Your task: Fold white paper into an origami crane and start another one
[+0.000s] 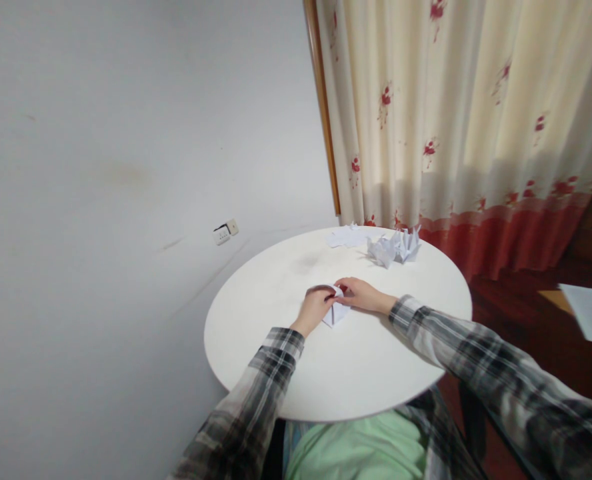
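Observation:
A folded piece of white paper rests near the middle of the round white table, with one corner pointing toward me. My left hand is closed on its left side, fingers bent over the upper part. From the right, my right hand pinches the paper's upper right part between thumb and fingers. The fingertips of both hands nearly meet over the paper and hide much of its upper half.
Several folded white paper figures stand in a cluster at the table's far right. Flat white paper sheets lie beside them. A wall with a socket is on the left; a floral curtain hangs behind.

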A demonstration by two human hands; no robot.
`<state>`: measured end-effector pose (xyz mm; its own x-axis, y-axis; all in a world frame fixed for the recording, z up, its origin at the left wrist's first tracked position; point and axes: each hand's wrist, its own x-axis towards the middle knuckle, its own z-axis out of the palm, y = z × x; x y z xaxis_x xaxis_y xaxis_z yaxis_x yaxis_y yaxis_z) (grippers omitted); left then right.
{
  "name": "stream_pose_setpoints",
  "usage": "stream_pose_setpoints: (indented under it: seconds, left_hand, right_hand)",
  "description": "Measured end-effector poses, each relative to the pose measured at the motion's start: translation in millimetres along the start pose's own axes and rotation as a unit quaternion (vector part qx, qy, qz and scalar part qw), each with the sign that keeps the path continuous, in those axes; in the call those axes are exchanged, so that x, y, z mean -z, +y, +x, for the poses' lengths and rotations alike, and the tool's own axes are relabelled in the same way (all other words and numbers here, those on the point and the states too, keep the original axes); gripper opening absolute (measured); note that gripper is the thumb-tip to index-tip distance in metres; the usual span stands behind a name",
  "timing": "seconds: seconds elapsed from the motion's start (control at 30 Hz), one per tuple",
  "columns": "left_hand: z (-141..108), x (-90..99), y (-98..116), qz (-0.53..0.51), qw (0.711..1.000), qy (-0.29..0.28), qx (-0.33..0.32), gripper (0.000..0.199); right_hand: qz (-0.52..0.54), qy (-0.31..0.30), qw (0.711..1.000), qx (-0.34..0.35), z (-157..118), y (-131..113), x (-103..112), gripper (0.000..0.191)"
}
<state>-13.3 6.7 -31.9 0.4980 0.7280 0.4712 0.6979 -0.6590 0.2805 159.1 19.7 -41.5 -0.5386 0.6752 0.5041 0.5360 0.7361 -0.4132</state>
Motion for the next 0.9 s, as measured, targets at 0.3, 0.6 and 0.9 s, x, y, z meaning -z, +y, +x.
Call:
stream_pose_setpoints:
  seconds: [0.3,0.6,0.9]
  left_hand:
    - [-0.5,-2.2,-2.4,0.003,1.000,0.009,-0.016,0.013]
    - [-0.3,-1.6,-0.5,-0.009,1.000,0.003,-0.006,0.017]
    - [1.0,-2.4,-0.5,-0.018,1.000,0.025,-0.006,0.020]
  right_hand:
    - [-0.003,-0.002,1.000,-0.002,0.0,1.3,-1.2,0.032]
    - [-0.006,-0.007,1.000,-0.007,0.9,3.6,-2.5,0.028]
    - [-0.017,-0.003,1.000,-0.003,0.0,5.2,-2.6,0.031]
